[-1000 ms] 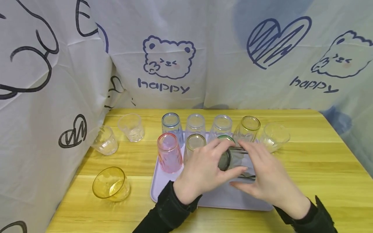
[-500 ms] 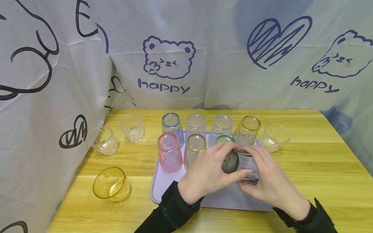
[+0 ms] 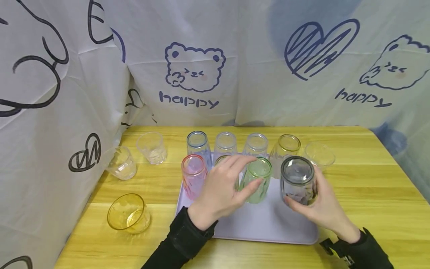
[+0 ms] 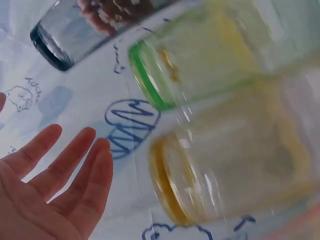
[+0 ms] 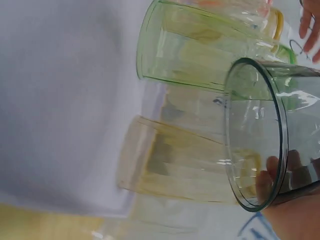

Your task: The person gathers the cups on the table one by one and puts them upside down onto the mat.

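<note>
Tumblers (image 3: 256, 185) stand on the tray (image 3: 265, 224) beside spread left fingers (image 4: 68, 154) and right fingers (image 3: 321, 181) clamping grey glass (image 3: 296, 184).

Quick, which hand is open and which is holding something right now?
Left hand: open, holding nothing, near the green glass.
Right hand: holding the dark gray glass, which is upside down.

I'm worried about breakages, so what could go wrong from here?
The gray glass, held above the tray by the right hand, could slip and drop onto it. Lowered too far left, it might knock the green glass. The left hand, its fingers near the green glass's upturned base, could also nudge that one over.
</note>
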A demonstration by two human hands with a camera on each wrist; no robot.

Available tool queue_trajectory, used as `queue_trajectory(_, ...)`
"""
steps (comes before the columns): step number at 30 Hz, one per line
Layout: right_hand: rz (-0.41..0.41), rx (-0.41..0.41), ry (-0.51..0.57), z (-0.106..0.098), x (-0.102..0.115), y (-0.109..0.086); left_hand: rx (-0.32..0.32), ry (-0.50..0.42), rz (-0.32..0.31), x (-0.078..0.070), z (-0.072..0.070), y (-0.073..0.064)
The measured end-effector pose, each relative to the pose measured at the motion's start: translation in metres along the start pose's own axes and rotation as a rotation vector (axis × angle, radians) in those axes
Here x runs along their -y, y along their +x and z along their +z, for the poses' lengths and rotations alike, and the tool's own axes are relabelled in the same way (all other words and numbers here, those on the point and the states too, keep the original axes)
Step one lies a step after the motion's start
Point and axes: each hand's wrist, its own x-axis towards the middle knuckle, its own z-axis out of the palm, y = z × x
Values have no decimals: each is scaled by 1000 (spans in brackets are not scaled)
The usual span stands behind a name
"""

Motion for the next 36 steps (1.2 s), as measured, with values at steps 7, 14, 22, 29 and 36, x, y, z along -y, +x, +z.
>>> queue_trajectory(7, 105, -99, 191, 0, -9, 2, -29, 291, -38, 18, -9, -12)
queue_trajectory(14, 194, -96, 185, 3, -16, 3, -26, 478, -87, 35, -13, -29)
queue_trajectory(22, 327, -23, 158, 8, -22, 1, -23, 472, -79, 48, -16, -41)
queue_trajectory(29, 365, 49, 85, 12, -23, 2, -12, 485, -76, 54, -14, -47)
queue_trajectory(36, 355, 90, 27, 16, -27, 5, -4, 508, -69, 57, -12, -50)
